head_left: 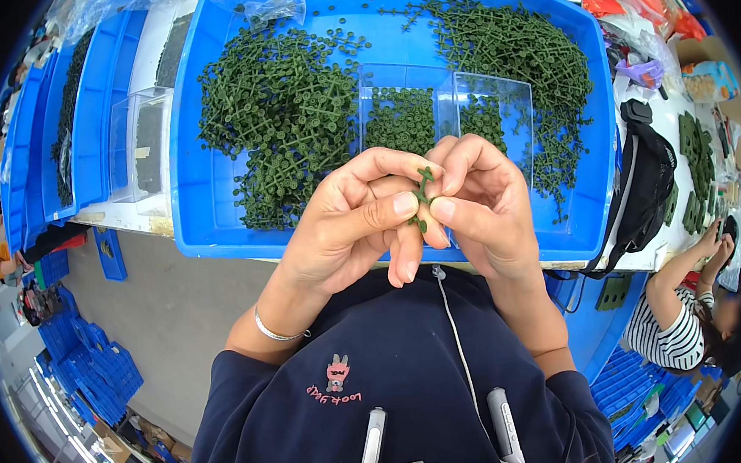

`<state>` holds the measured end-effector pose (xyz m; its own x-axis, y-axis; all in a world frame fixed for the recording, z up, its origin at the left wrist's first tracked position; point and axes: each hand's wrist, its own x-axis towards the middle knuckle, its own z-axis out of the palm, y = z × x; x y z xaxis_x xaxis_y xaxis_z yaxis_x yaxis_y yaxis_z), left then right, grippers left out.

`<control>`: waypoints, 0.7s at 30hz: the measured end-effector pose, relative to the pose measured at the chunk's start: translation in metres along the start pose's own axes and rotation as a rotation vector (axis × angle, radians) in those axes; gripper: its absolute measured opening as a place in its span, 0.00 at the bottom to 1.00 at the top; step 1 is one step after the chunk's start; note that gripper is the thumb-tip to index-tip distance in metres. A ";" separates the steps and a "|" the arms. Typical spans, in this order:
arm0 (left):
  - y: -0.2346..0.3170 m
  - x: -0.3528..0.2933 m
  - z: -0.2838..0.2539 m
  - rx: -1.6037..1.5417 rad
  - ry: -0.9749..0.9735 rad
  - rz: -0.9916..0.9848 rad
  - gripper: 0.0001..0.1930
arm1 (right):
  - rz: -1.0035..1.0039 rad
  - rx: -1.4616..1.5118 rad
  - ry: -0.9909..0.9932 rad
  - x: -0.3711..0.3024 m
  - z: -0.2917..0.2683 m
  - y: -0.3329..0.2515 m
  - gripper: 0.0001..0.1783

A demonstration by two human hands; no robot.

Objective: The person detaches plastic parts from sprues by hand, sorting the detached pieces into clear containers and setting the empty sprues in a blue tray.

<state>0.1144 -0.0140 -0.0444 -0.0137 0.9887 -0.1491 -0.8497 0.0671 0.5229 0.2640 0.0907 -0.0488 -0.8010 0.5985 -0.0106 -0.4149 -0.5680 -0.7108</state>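
Between my two hands is a small green plastic part (423, 186), a thin stem with knobs along it. My left hand (357, 219) pinches it between thumb and fingers. My right hand (487, 203) closes on its other side, thumb and fingertips against it. Both hands are above the near edge of a large blue tray (205, 233). Behind them in the tray stand two clear boxes (493, 84) with small round green pieces (402, 115) in them. A big heap of green stemmed parts (282, 109) lies at the left, and a second heap of thin green sticks (520, 44) at the right.
A clear plastic bag (276, 1) lies on the tray's far left rim. More blue trays (112, 94) and a clear box (141, 148) stand to the left. A black bag (644, 189) hangs by the tray's right side. Another person in a striped shirt (669, 328) works at the right.
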 end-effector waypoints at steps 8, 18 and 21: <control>-0.005 0.000 0.009 -0.030 0.060 0.017 0.14 | -0.037 0.067 0.035 -0.003 0.001 0.006 0.08; 0.009 -0.007 0.025 0.560 0.154 0.124 0.09 | -0.164 -0.380 -0.014 -0.004 0.003 -0.002 0.09; 0.007 -0.008 0.029 0.635 0.147 0.175 0.09 | -0.184 -0.363 -0.031 -0.004 0.003 -0.002 0.09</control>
<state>0.1240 -0.0175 -0.0157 -0.2322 0.9668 -0.1064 -0.3542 0.0178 0.9350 0.2663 0.0878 -0.0455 -0.7423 0.6514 0.1570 -0.3777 -0.2132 -0.9010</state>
